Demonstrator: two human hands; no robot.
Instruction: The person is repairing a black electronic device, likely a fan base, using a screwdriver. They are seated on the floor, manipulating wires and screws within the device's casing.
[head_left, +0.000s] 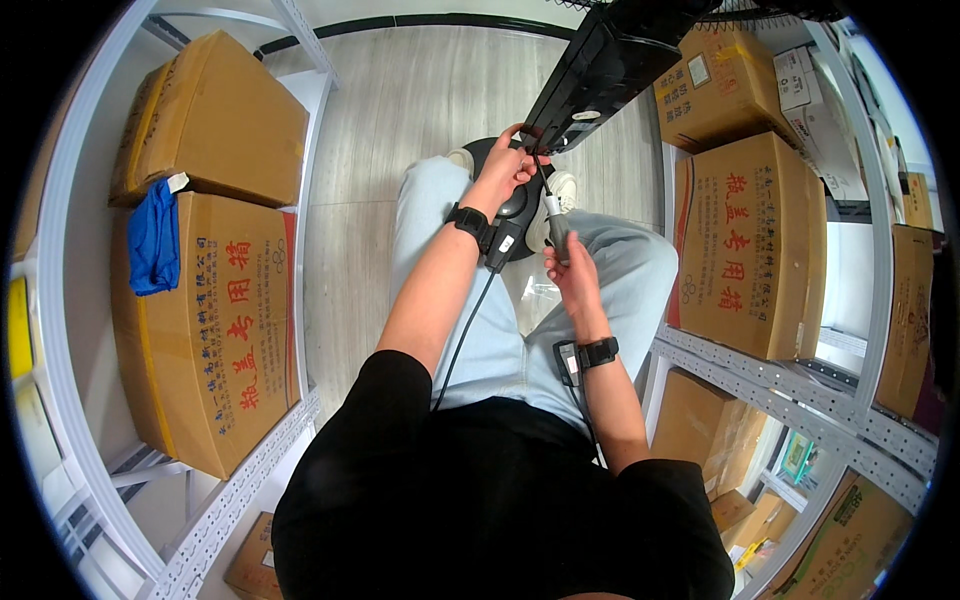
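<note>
Grey-handled tool (557,220): grasped by right hand (576,278), shaft toward black housing (606,72).
Left hand (506,168): at housing's lower end, can't tell if gripping.

Work point partly concealed; black housing (600,80) cut off by the upper edge.
Left hand (505,168): fingertips partly lost against the dark housing; grip not determinable. Right hand (575,278) covers part of the grey tool (558,228); contact between its thin dark end and the housing cannot be confirmed. Round black base (518,204): partly hidden by the left hand and wrist. Carton (850,535), lower right: cut off at the rim.
</note>
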